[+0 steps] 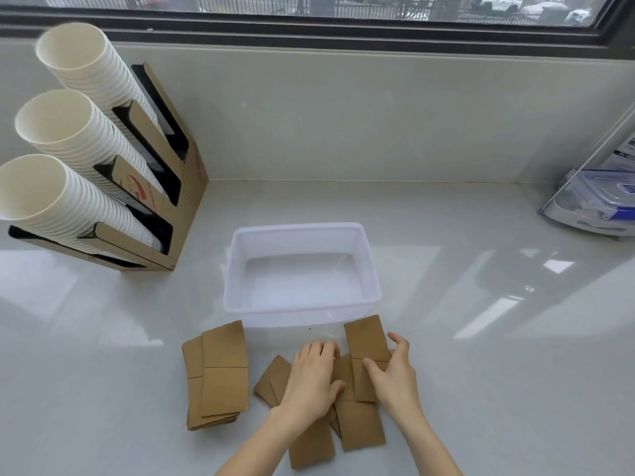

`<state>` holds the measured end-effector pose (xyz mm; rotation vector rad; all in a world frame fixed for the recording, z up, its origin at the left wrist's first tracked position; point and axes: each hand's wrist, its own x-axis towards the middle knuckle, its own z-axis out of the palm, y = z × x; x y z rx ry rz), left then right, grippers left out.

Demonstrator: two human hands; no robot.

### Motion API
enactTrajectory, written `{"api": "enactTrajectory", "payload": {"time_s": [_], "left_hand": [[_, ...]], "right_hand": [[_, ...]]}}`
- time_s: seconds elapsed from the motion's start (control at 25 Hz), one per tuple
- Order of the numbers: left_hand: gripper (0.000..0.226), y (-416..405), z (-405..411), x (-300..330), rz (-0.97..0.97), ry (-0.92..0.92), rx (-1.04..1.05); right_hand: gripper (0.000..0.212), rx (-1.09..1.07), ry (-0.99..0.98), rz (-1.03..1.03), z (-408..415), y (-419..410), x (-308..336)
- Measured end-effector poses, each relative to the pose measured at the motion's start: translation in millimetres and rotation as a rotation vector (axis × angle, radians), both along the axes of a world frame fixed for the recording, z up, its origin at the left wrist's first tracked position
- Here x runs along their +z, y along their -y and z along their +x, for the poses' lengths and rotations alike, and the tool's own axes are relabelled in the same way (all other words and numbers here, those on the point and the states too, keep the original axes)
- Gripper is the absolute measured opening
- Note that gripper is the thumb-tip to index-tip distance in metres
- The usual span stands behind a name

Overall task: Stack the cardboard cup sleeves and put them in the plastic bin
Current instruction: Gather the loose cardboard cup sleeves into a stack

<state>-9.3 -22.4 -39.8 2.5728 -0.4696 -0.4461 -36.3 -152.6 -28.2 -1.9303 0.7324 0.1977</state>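
The left grip (311, 383) presses flat, fingers relaxed, on loose cup sleeves (360, 424) toward the surface's (481, 338) front edge. The right grip (395, 376) pinches one sleeve (366, 338) between thumb and fingers. A squared stack (220, 372) lies to their left, and the plastic bin (302, 229) stands just behind.

I'm looking at a pale, glossy surface (481, 338) running below a window. On it sit a clear plastic bin (302, 306) and a squared-up stack of cardboard sleeves (223, 372) just beside its near left corner. Loose sleeves (360, 427) overlap nearer me, with a cardboard cup rack (192, 187) far left and a lidded container (591, 204) far right.
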Motion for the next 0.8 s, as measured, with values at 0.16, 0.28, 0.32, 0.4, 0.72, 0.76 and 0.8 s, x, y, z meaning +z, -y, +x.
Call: {"api": "enactTrajectory", "payload": {"time_s": [0.16,0.28,0.32,0.4,0.72,0.76,0.8], "left_hand": [[0.022,-4,0,7,-0.289,-0.170,0.085],[0.019,-10,0,17,-0.489,-0.260,0.250],[0.018,-13,2,19,-0.540,-0.283,0.298],[0.017,-19,4,25,-0.667,-0.362,0.371],[0.018,-28,4,40,-0.957,-0.498,0.506],[0.019,-29,4,39,-0.962,-0.505,0.510],[0.020,-29,4,39,-0.965,-0.515,0.513]], "right_hand": [[0.034,-0.038,0.068,0.177,-5,7,1],[0.030,-0.017,0.117,0.264,-7,9,7],[0.031,-0.007,0.133,0.275,-8,9,8],[0.031,0.012,0.157,0.296,-10,7,11],[0.029,0.130,0.182,0.385,-15,-5,16],[0.029,0.136,0.175,0.386,-15,-7,15],[0.030,0.139,0.169,0.385,-15,-8,14]]}}
